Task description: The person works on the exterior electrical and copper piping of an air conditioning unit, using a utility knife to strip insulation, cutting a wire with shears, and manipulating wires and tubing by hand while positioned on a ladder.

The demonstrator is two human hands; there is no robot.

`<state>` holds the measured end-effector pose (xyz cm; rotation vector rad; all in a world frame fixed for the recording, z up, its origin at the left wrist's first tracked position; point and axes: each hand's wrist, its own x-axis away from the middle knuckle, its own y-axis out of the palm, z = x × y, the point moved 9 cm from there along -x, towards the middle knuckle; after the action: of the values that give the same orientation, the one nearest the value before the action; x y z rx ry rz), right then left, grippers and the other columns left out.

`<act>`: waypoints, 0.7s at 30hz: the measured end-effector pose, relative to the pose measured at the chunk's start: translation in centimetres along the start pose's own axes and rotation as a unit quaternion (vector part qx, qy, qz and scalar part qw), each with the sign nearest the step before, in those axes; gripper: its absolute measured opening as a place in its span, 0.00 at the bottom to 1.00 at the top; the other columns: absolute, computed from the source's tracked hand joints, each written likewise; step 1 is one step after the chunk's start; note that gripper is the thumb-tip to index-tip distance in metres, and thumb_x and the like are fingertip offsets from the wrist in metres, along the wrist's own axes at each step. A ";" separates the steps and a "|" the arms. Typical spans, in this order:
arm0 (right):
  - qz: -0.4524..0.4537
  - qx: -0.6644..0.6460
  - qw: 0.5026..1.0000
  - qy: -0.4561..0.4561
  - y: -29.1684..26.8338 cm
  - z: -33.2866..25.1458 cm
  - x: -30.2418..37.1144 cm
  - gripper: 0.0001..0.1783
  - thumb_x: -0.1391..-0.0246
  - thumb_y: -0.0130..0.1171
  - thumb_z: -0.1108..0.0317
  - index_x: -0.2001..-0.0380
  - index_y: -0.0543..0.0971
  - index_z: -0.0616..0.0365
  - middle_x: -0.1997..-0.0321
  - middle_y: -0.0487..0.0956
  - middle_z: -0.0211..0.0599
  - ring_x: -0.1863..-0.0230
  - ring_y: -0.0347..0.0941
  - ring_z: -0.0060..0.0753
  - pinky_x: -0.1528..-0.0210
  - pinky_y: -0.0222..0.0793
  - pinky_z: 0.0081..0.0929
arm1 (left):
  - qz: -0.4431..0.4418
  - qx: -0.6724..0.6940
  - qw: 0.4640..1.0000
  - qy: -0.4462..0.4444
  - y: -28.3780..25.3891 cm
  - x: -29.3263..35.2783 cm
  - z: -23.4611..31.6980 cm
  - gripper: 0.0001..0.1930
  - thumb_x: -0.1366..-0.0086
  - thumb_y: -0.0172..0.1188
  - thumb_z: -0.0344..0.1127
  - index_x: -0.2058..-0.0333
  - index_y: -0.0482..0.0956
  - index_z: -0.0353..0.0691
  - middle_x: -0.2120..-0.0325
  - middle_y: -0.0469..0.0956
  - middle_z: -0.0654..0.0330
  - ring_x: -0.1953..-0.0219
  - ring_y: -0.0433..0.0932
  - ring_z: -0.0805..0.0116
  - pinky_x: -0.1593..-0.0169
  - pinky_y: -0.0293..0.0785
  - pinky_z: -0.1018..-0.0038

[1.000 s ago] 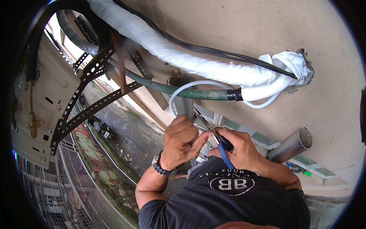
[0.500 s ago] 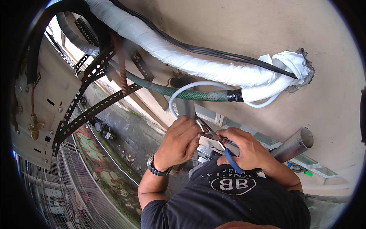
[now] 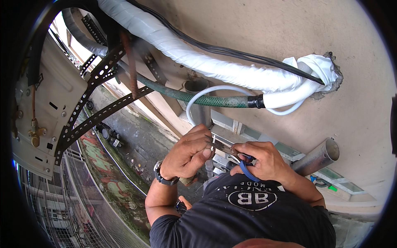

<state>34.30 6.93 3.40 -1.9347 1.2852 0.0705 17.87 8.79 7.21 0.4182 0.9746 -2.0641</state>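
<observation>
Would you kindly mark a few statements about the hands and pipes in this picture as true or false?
1. The right hand holds blue-handled scissors. True.
2. The left hand wears a glove. False: it is bare, with a dark wristwatch on the wrist.
3. The green hose joins a white corrugated hose at a black band. True.
4. The white-wrapped pipe lies on the ground. False: it runs along the wall into a hole.

White wrapped pipe bundle (image 3: 194, 58) along the beige wall (image 3: 269, 25), green hose (image 3: 198, 98) beneath it, perforated metal bracket (image 3: 89, 97) left of it, grey metal tube (image 3: 318, 156) lower right.
</observation>
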 end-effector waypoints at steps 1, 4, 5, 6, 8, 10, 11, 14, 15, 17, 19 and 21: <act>0.025 0.000 1.000 -0.001 -0.3 0.0 0.1 0.31 0.57 0.82 0.59 0.52 0.82 0.61 0.68 0.83 0.37 0.73 0.81 0.33 0.70 0.77 0.31 | 0.020 -0.046 0.999 -0.011 -0.1 -0.2 0.2 0.16 0.34 0.66 0.36 0.76 0.71 0.36 0.76 0.67 0.55 0.68 0.66 0.54 0.62 0.63 0.62; 0.056 -0.007 0.998 0.004 0.0 -0.3 0.3 0.30 0.56 0.82 0.59 0.53 0.82 0.63 0.65 0.85 0.39 0.73 0.81 0.33 0.70 0.78 0.31 | 0.154 -0.181 0.971 -0.001 0.2 0.1 0.9 0.28 0.47 0.80 0.44 0.81 0.63 0.42 0.81 0.60 0.60 0.74 0.61 0.59 0.70 0.57 0.65; 0.060 -0.010 0.998 0.010 0.2 -0.4 0.3 0.29 0.56 0.82 0.59 0.54 0.82 0.63 0.64 0.85 0.40 0.73 0.81 0.33 0.70 0.78 0.31 | 0.175 -0.179 0.968 0.005 0.3 0.3 0.3 0.28 0.48 0.80 0.43 0.81 0.63 0.42 0.82 0.59 0.61 0.75 0.61 0.60 0.71 0.56 0.66; 0.063 -0.020 0.998 0.011 0.1 -0.3 0.2 0.30 0.56 0.82 0.60 0.54 0.81 0.64 0.64 0.85 0.40 0.72 0.82 0.32 0.71 0.78 0.30 | 0.197 -0.177 0.964 0.011 0.3 0.5 0.0 0.29 0.49 0.81 0.42 0.82 0.62 0.42 0.83 0.58 0.62 0.76 0.60 0.61 0.72 0.55 0.67; 0.066 -0.008 0.998 0.012 -0.1 -0.6 0.1 0.30 0.56 0.82 0.61 0.53 0.81 0.64 0.64 0.84 0.40 0.72 0.82 0.31 0.70 0.78 0.30 | 0.243 -0.161 0.957 0.007 0.2 0.5 0.0 0.32 0.51 0.82 0.42 0.84 0.59 0.42 0.85 0.57 0.62 0.79 0.58 0.62 0.74 0.54 0.67; 0.066 -0.002 0.998 0.014 -0.3 -0.8 0.0 0.29 0.55 0.82 0.61 0.53 0.80 0.64 0.64 0.84 0.40 0.72 0.81 0.31 0.70 0.78 0.29 | 0.252 -0.169 0.953 0.004 0.2 0.6 -0.3 0.34 0.50 0.82 0.43 0.83 0.56 0.43 0.84 0.58 0.64 0.78 0.59 0.65 0.73 0.53 0.69; 0.065 -0.003 0.998 0.015 -0.4 -1.0 -0.2 0.29 0.55 0.82 0.62 0.53 0.80 0.64 0.64 0.84 0.40 0.73 0.81 0.31 0.70 0.78 0.29 | 0.257 -0.172 0.951 0.003 0.1 0.7 -0.4 0.35 0.49 0.82 0.44 0.83 0.55 0.44 0.84 0.59 0.64 0.78 0.59 0.66 0.73 0.53 0.70; 0.066 -0.012 0.997 0.022 -0.2 -0.9 -0.2 0.29 0.54 0.81 0.62 0.53 0.80 0.64 0.65 0.83 0.40 0.72 0.82 0.31 0.70 0.78 0.29 | 0.273 -0.168 0.947 -0.001 0.0 0.7 -0.2 0.34 0.52 0.82 0.42 0.85 0.57 0.42 0.86 0.57 0.63 0.80 0.57 0.62 0.74 0.52 0.67; 0.066 -0.017 0.997 0.023 0.0 -0.8 -0.2 0.29 0.54 0.81 0.62 0.53 0.80 0.64 0.65 0.83 0.40 0.72 0.82 0.32 0.71 0.78 0.30 | 0.275 -0.170 0.946 -0.008 0.0 0.8 -0.4 0.33 0.52 0.83 0.42 0.85 0.57 0.42 0.86 0.57 0.63 0.79 0.57 0.63 0.74 0.52 0.67; 0.055 -0.024 0.998 0.034 0.1 -0.6 -0.2 0.29 0.54 0.81 0.61 0.53 0.80 0.64 0.66 0.83 0.41 0.71 0.82 0.33 0.70 0.77 0.31 | 0.279 -0.173 0.944 -0.023 -0.2 1.0 -0.9 0.33 0.53 0.83 0.42 0.85 0.58 0.42 0.86 0.57 0.63 0.79 0.57 0.63 0.74 0.52 0.67; 0.046 -0.034 0.998 0.019 0.2 -0.6 -0.2 0.30 0.54 0.81 0.60 0.52 0.80 0.64 0.66 0.83 0.41 0.71 0.82 0.35 0.69 0.77 0.32 | 0.243 -0.163 0.956 -0.022 -0.2 0.7 -0.5 0.32 0.52 0.82 0.44 0.84 0.59 0.42 0.85 0.57 0.62 0.78 0.58 0.62 0.73 0.53 0.67; 0.041 -0.044 0.998 -0.020 0.0 -0.7 -0.2 0.31 0.54 0.81 0.59 0.51 0.80 0.65 0.66 0.83 0.42 0.70 0.82 0.37 0.68 0.78 0.34 | 0.202 -0.152 0.967 -0.023 -0.3 0.2 -0.4 0.31 0.51 0.81 0.46 0.83 0.61 0.41 0.84 0.58 0.61 0.77 0.59 0.61 0.72 0.54 0.66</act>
<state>33.90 6.64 4.01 -1.9445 1.3543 0.2093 17.51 9.13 6.96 0.3688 1.0596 -1.5246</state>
